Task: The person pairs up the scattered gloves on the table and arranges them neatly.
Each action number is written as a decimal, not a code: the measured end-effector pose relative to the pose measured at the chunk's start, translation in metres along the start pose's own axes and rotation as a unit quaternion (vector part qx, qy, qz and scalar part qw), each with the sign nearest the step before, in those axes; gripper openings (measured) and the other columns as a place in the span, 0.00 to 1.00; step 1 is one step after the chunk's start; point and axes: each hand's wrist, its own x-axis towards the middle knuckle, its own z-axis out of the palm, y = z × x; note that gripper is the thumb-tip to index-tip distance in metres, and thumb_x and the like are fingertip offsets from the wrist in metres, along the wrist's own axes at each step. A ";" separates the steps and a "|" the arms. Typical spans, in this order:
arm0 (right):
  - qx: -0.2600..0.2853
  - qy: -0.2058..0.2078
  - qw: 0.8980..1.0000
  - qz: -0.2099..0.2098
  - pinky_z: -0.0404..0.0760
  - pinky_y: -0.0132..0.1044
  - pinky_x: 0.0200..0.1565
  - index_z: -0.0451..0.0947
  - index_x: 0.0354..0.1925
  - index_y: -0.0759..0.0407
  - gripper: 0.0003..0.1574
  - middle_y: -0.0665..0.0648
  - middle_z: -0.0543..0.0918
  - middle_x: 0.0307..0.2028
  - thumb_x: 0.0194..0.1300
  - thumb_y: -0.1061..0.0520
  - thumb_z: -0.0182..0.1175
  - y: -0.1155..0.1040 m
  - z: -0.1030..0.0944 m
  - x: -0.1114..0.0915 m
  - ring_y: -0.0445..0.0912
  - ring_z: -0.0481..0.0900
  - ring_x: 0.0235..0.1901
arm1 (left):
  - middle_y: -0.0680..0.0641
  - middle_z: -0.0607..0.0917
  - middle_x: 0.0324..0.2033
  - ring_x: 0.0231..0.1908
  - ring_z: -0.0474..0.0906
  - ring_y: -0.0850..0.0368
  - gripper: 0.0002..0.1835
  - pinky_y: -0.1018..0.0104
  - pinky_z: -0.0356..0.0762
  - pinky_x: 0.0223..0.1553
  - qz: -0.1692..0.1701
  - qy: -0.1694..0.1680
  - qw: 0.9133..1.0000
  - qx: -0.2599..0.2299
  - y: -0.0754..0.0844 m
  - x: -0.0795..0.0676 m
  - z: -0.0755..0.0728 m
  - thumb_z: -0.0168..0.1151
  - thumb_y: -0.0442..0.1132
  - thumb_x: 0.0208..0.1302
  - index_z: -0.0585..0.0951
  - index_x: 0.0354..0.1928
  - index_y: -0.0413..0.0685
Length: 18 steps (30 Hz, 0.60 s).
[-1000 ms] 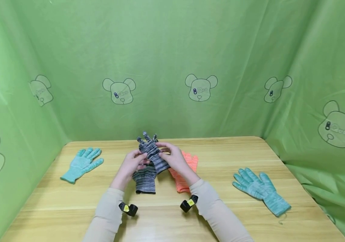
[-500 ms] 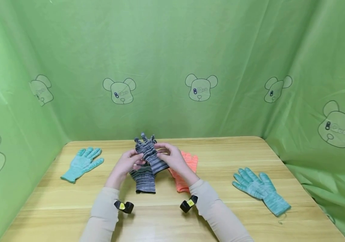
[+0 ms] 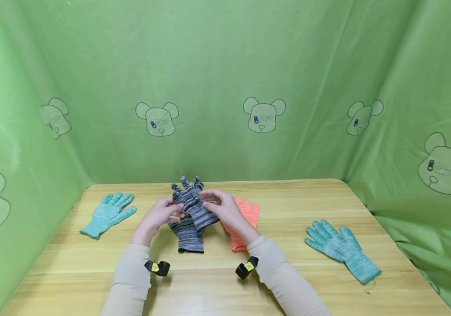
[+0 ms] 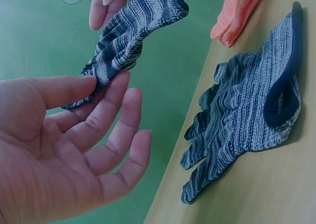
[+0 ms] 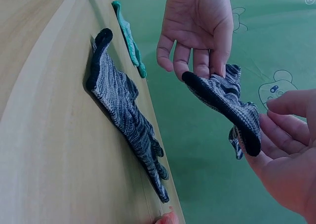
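Two grey-and-black striped knit gloves are at the middle. One knit glove (image 3: 198,211) is raised off the table, its fingers pointing up and away and its dark cuff toward me. My left hand (image 3: 163,213) pinches its left edge between thumb and fingertips, as the left wrist view shows on the raised glove (image 4: 136,31). From the other side, my right hand (image 3: 223,208) holds the right edge, thumb on the near face and fingers along the side. Below lies the second striped glove (image 3: 191,239), palm part partly hidden in the head view, its cuff gaping in the left wrist view.
An orange glove (image 3: 249,213) lies under the right forearm, partly covered. Teal gloves rest apart on the wooden table (image 3: 205,285): one teal glove (image 3: 108,214) at left, another teal glove (image 3: 340,248) at right. A green curtain (image 3: 209,66) surrounds the table's back and sides.
Both hands and the raised striped glove have shifted slightly left and down toward the table; the left forearm has moved left. The gloves on the table stay put.
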 end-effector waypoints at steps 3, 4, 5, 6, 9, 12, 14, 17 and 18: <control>0.002 -0.003 1.000 -0.005 0.80 0.33 0.55 0.75 0.57 0.67 0.21 0.68 0.81 0.54 0.65 0.67 0.59 0.002 0.001 0.000 0.58 0.79 0.55 | 0.41 0.87 0.40 0.38 0.83 0.56 0.15 0.51 0.80 0.52 -0.001 -0.006 1.000 0.009 0.000 -0.001 -0.002 0.52 0.37 0.71 0.73 0.52 0.32; 0.003 -0.006 1.000 -0.008 0.80 0.33 0.55 0.76 0.57 0.67 0.21 0.67 0.81 0.54 0.65 0.67 0.59 0.003 0.001 0.000 0.58 0.80 0.55 | 0.42 0.87 0.39 0.38 0.83 0.56 0.15 0.51 0.81 0.51 -0.001 -0.008 1.000 0.011 0.000 -0.001 -0.002 0.52 0.37 0.71 0.73 0.52 0.32; 0.002 -0.009 1.000 -0.009 0.81 0.33 0.54 0.76 0.56 0.66 0.20 0.67 0.82 0.54 0.65 0.66 0.59 0.003 0.000 0.000 0.57 0.80 0.55 | 0.43 0.87 0.39 0.38 0.83 0.57 0.15 0.52 0.81 0.50 0.000 -0.013 1.000 0.016 0.000 -0.002 -0.003 0.52 0.37 0.71 0.73 0.53 0.31; 0.001 -0.014 1.000 -0.011 0.81 0.33 0.54 0.76 0.56 0.66 0.20 0.66 0.82 0.53 0.65 0.66 0.58 0.003 0.000 -0.001 0.57 0.80 0.54 | 0.44 0.87 0.38 0.37 0.83 0.57 0.15 0.53 0.81 0.49 -0.001 -0.015 1.000 0.019 0.000 -0.002 -0.004 0.52 0.37 0.71 0.73 0.53 0.31; -0.007 -0.032 0.999 -0.015 0.81 0.33 0.54 0.77 0.56 0.65 0.19 0.66 0.82 0.53 0.66 0.66 0.58 0.003 0.000 -0.001 0.56 0.81 0.54 | 0.44 0.87 0.39 0.37 0.83 0.59 0.17 0.55 0.81 0.47 -0.002 -0.027 0.999 0.032 0.001 -0.004 -0.007 0.52 0.37 0.71 0.73 0.54 0.31; -0.014 -0.053 0.998 -0.010 0.81 0.35 0.55 0.76 0.56 0.65 0.20 0.66 0.82 0.54 0.66 0.65 0.58 0.004 0.000 -0.002 0.57 0.80 0.55 | 0.39 0.87 0.40 0.38 0.83 0.56 0.16 0.55 0.81 0.46 -0.005 -0.034 0.998 0.044 0.000 -0.005 -0.011 0.52 0.37 0.71 0.73 0.54 0.32; -0.017 -0.065 0.998 -0.008 0.80 0.36 0.56 0.76 0.57 0.65 0.20 0.66 0.81 0.54 0.66 0.64 0.59 0.005 0.000 -0.002 0.57 0.80 0.55 | 0.36 0.86 0.42 0.39 0.83 0.53 0.16 0.54 0.80 0.47 -0.006 -0.036 0.998 0.051 -0.001 -0.005 -0.013 0.52 0.37 0.71 0.74 0.53 0.32; -0.022 -0.076 0.997 -0.008 0.80 0.37 0.57 0.76 0.57 0.64 0.21 0.65 0.82 0.54 0.66 0.63 0.59 0.007 0.001 -0.002 0.57 0.80 0.55 | 0.34 0.86 0.42 0.41 0.83 0.49 0.14 0.52 0.80 0.48 -0.009 -0.036 0.998 0.057 -0.004 -0.004 -0.015 0.52 0.37 0.71 0.75 0.52 0.33; -0.024 -0.079 0.997 -0.012 0.80 0.36 0.57 0.76 0.57 0.64 0.20 0.65 0.82 0.54 0.66 0.63 0.59 0.008 0.001 -0.002 0.56 0.80 0.55 | 0.34 0.86 0.43 0.41 0.83 0.49 0.14 0.53 0.80 0.48 -0.009 -0.037 0.998 0.059 -0.004 -0.004 -0.016 0.52 0.37 0.71 0.75 0.51 0.33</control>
